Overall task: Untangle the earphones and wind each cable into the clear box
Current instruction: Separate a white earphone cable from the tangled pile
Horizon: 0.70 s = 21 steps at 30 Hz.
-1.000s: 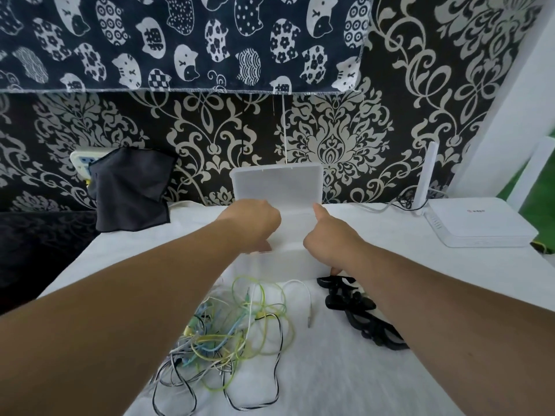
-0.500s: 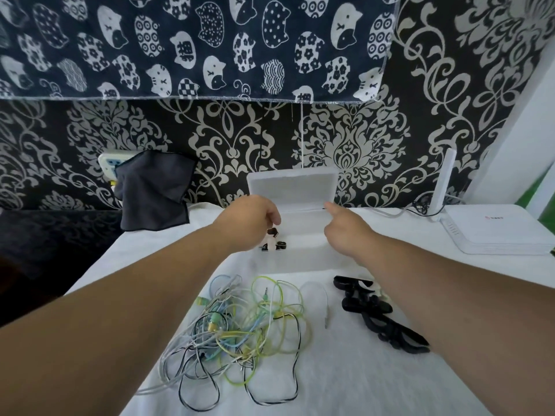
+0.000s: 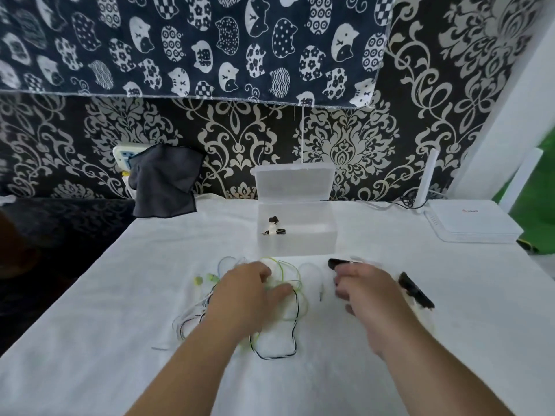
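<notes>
Earphone tangle [image 3: 295, 310], clear box [image 3: 295, 247]
Left hand [image 3: 243, 291] rested on tangle, right hand [image 3: 369, 292] hovered beside; grips too blurred to tell

The wallpaper [image 3: 345, 145] is black with cream damask scrolls. The hanging fabric [image 3: 192, 46] above it is navy, printed with white cat shapes filled with dots, checks, flowers and waves. The tablecloth [image 3: 120, 295] is plain white. The clear box [image 3: 295, 244] is frosted and colourless, with a small black-and-white piece [image 3: 274, 228] inside. The earphone cables [image 3: 295, 310] mix yellow-green, white, pale blue and black-and-white stripes. The cloth [image 3: 163, 183] is charcoal grey, the router [image 3: 471, 223] white and the straps [image 3: 416, 289] black.
</notes>
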Tool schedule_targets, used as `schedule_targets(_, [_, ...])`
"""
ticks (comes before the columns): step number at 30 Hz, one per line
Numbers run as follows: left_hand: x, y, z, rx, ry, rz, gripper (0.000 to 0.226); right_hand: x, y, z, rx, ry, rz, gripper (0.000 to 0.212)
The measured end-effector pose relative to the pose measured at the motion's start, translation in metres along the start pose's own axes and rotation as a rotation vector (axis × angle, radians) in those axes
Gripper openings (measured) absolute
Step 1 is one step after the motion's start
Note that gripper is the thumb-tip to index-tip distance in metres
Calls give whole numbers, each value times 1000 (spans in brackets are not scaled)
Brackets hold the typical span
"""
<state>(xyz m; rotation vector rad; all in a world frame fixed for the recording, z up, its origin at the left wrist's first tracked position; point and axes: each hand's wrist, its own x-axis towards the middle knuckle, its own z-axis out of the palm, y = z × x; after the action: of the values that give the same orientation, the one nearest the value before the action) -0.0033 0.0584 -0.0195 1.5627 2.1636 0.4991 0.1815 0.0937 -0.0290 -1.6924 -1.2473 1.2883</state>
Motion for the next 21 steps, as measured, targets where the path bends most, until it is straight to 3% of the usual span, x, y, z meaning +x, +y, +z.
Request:
schedule_targets(3, [-3,1,16,277,58,87,29,-15,9,-2,-61,-122,27,23])
schedule_targets(5, [2,1,17,280,118,115,19,-13,4,0,-122,-183,-22,30])
schedule_targets(9, [10,-3,-1,-85,147,137,18,8,-4,4,-200,-174,-98,43])
schedule_targets(13, [5,-4,-24,-279,164,208,32,16,-3,11,-295,-169,-247,59])
schedule_targets(16, [5,-7,-32,-351,145,238,34,17,-6,17,-252,-258,-332,69])
schedule_targets(19, [4,-5,-34,-445,134,240,34,17,-6,22,-149,-331,-311,50])
schedule_targets(21, [5,-5,-36,-532,148,224,35,19,-5,24,-201,-224,-335,31])
